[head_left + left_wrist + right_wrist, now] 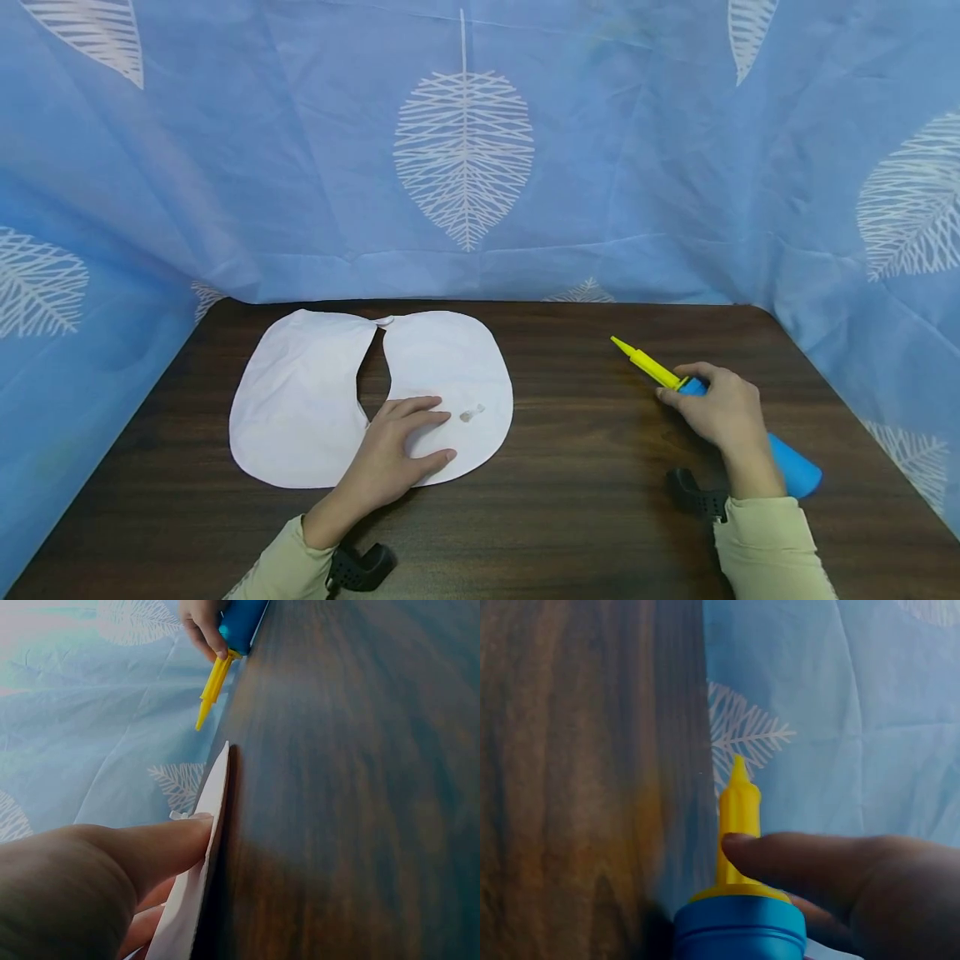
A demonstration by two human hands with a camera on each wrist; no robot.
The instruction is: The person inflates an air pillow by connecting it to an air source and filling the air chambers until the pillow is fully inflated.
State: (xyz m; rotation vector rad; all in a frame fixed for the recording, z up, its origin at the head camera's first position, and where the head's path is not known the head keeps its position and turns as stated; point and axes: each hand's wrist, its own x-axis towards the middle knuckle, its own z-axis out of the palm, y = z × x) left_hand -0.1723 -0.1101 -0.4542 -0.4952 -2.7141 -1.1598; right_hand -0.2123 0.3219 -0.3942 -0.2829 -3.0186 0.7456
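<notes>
A flat white inflatable neck pillow (296, 400) lies on the left half of the table, with a narrow gap through its middle. On its right lobe is a small clear valve (470, 414). My left hand (390, 454) rests on that lobe, fingers spread and thumb near the lower edge; the left wrist view shows the thumb (169, 844) touching the pillow's surface. At the right, my right hand (720, 408) grips a hand pump with a blue barrel (795, 468) and a yellow nozzle (739, 814). The nozzle points up and left, apart from the pillow.
The dark wooden table (555, 517) has its far edge against a blue cloth (315, 150) with white leaf prints, which also hangs at both sides. Black wrist mounts (363, 568) jut out beside both sleeves.
</notes>
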